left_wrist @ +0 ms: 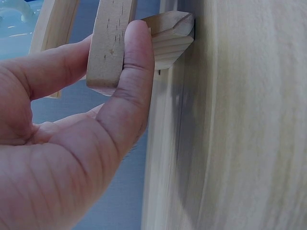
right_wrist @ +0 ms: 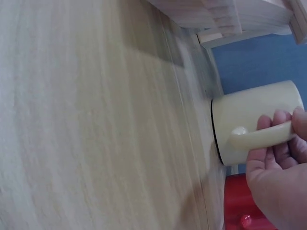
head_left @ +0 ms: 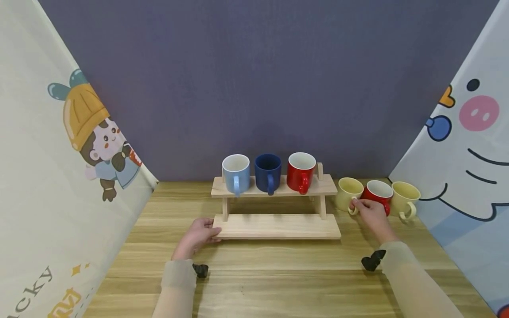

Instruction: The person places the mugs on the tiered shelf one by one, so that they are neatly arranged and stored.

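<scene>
A two-tier wooden rack (head_left: 274, 226) stands at the middle of the table. My left hand (head_left: 199, 236) grips the left end of its lower board (left_wrist: 111, 45), thumb on one face and fingers on the other. On the upper board, from left to right, stand a light blue mug (head_left: 235, 171), a dark blue mug (head_left: 267, 174) and a red mug (head_left: 300, 171). To the right of the rack, my right hand (head_left: 371, 214) pinches the handle of a pale yellow mug (right_wrist: 252, 108), which stands upright. A second red mug (head_left: 378, 189) is partly hidden behind that hand.
Another yellow mug (head_left: 403, 198) stands at the far right, its handle toward me. The wood-grain table (head_left: 270, 282) meets a dark back panel (head_left: 270, 88). White cloth sides with cartoon prints, a child (head_left: 105, 137) and a pig (head_left: 479, 112), flank it.
</scene>
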{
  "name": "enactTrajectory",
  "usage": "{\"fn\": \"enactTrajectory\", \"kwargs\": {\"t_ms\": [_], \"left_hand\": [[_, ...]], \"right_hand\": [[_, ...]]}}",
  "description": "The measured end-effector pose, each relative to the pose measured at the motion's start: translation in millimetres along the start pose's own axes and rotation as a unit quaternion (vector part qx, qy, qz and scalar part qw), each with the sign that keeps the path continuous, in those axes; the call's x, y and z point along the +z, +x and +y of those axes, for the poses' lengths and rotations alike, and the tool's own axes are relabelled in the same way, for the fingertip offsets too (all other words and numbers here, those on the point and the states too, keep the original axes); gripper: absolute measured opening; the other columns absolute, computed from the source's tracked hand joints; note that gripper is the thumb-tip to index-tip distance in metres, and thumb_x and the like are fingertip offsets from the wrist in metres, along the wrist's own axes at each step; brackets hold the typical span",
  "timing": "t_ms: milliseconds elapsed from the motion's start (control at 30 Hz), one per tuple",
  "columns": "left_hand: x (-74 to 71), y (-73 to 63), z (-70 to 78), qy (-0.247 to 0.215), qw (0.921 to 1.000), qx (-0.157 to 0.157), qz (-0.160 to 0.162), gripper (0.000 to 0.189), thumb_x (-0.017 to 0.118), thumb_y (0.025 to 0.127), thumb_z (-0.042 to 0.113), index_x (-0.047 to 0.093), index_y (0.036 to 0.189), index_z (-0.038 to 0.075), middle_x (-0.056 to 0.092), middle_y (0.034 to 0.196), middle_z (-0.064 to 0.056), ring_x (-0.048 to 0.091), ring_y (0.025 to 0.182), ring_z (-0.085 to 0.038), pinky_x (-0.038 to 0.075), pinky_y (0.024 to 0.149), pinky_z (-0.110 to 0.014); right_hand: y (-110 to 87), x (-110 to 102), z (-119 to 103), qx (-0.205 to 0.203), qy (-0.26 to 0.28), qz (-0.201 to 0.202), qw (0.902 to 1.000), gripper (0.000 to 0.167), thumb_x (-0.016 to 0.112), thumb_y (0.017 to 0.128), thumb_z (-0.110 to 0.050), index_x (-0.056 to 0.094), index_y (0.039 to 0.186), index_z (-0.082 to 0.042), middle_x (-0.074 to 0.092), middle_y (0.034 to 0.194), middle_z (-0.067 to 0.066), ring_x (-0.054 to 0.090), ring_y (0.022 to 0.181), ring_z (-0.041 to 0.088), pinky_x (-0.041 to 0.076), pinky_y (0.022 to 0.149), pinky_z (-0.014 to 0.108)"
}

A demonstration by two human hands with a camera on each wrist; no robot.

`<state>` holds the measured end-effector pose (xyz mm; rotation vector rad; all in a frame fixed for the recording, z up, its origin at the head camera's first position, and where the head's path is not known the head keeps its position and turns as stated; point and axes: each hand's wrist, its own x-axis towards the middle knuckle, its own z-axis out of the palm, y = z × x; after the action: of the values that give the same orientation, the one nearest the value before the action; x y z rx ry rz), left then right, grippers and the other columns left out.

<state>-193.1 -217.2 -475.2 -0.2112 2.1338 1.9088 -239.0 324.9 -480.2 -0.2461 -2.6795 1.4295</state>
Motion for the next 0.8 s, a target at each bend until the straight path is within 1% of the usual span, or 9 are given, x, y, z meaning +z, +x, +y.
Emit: {"fn": "enactTrajectory", "kwargs": {"t_ms": [133, 200, 267, 367, 500, 567, 633, 700, 800], "left_hand": [[-0.9, -1.4, 0.7, -0.005, 1.0000, 0.001, -0.003, 0.053, 0.061, 0.098, -0.009, 0.033, 0.139, -0.027, 0.050, 0.127, -0.038, 0.064, 0.091, -0.031, 0.064, 0.080, -0.042], [-0.7, -1.5, 1.2, -0.007, 1.0000, 0.000, -0.006, 0.052, 0.060, 0.098, -0.010, 0.033, 0.139, -0.027, 0.050, 0.126, -0.037, 0.064, 0.091, -0.031, 0.064, 0.080, -0.043], [-0.3, -1.8, 1.8, -0.010, 0.9999, -0.002, -0.007, 0.052, 0.059, 0.098, -0.011, 0.032, 0.139, -0.027, 0.050, 0.126, -0.037, 0.064, 0.091, -0.031, 0.063, 0.081, -0.043], [0.3, -2.0, 3.3, -0.010, 0.9999, -0.002, -0.005, 0.052, 0.059, 0.098, -0.011, 0.032, 0.139, -0.027, 0.050, 0.127, -0.037, 0.064, 0.091, -0.031, 0.064, 0.081, -0.043], [-0.2, -2.0, 2.4, -0.007, 1.0000, -0.005, -0.003, 0.052, 0.060, 0.098, -0.011, 0.033, 0.139, -0.027, 0.049, 0.126, -0.037, 0.063, 0.091, -0.031, 0.064, 0.080, -0.043], [-0.4, -2.3, 1.7, -0.004, 1.0000, -0.004, -0.004, 0.053, 0.061, 0.098, -0.010, 0.032, 0.139, -0.027, 0.048, 0.127, -0.037, 0.063, 0.091, -0.031, 0.064, 0.080, -0.043], [-0.4, -2.7, 1.4, -0.002, 1.0000, -0.002, -0.005, 0.054, 0.062, 0.098, -0.009, 0.032, 0.140, -0.027, 0.047, 0.127, -0.038, 0.063, 0.090, -0.030, 0.064, 0.079, -0.044], [-0.3, -2.9, 2.1, -0.001, 1.0000, 0.002, -0.006, 0.055, 0.062, 0.098, -0.008, 0.031, 0.140, -0.027, 0.047, 0.128, -0.039, 0.063, 0.090, -0.030, 0.064, 0.080, -0.044], [-0.4, -2.9, 2.6, 0.001, 1.0000, 0.003, -0.006, 0.053, 0.062, 0.098, -0.008, 0.034, 0.139, -0.027, 0.050, 0.124, -0.037, 0.063, 0.089, -0.030, 0.064, 0.080, -0.044]], "right_hand": [[-0.3, 2.0, -1.8, 0.010, 0.011, 0.002, 0.9999, 0.062, 0.046, 0.108, -0.046, 0.063, 0.128, 0.011, 0.064, 0.118, 0.025, 0.051, 0.104, 0.034, 0.046, 0.083, 0.033], [-1.9, 2.2, -3.0, 0.010, 0.016, 0.007, 0.9998, 0.062, 0.047, 0.107, -0.047, 0.063, 0.128, 0.009, 0.065, 0.117, 0.023, 0.052, 0.103, 0.032, 0.047, 0.083, 0.031], [-3.2, 1.9, -4.9, 0.003, 0.029, 0.015, 0.9995, 0.061, 0.049, 0.107, -0.047, 0.065, 0.126, 0.009, 0.068, 0.114, 0.020, 0.053, 0.102, 0.028, 0.047, 0.081, 0.026], [-4.3, -0.2, -9.6, -0.013, 0.048, 0.034, 0.9982, 0.058, 0.053, 0.106, -0.044, 0.067, 0.121, 0.010, 0.072, 0.103, 0.013, 0.054, 0.095, 0.019, 0.046, 0.075, 0.019], [-6.3, -4.9, -12.4, -0.019, 0.065, 0.053, 0.9963, 0.058, 0.056, 0.105, -0.044, 0.069, 0.118, 0.011, 0.074, 0.094, 0.001, 0.054, 0.088, 0.009, 0.045, 0.071, 0.016], [-7.6, -6.9, -13.6, -0.014, 0.083, 0.060, 0.9947, 0.059, 0.057, 0.104, -0.045, 0.068, 0.118, 0.011, 0.073, 0.091, -0.004, 0.055, 0.087, 0.006, 0.046, 0.070, 0.014], [-8.0, -8.6, -15.9, -0.011, 0.115, 0.062, 0.9913, 0.058, 0.059, 0.103, -0.044, 0.068, 0.117, 0.012, 0.072, 0.089, -0.006, 0.057, 0.087, 0.005, 0.050, 0.071, 0.014], [-9.5, -10.5, -20.9, -0.009, 0.151, 0.066, 0.9863, 0.055, 0.061, 0.102, -0.041, 0.068, 0.114, 0.012, 0.071, 0.087, -0.009, 0.059, 0.087, 0.003, 0.054, 0.072, 0.013], [-11.9, -13.9, -31.0, -0.014, 0.195, 0.065, 0.9785, 0.048, 0.064, 0.102, -0.034, 0.068, 0.111, 0.013, 0.070, 0.086, -0.009, 0.061, 0.085, 0.002, 0.058, 0.073, 0.014]]}}
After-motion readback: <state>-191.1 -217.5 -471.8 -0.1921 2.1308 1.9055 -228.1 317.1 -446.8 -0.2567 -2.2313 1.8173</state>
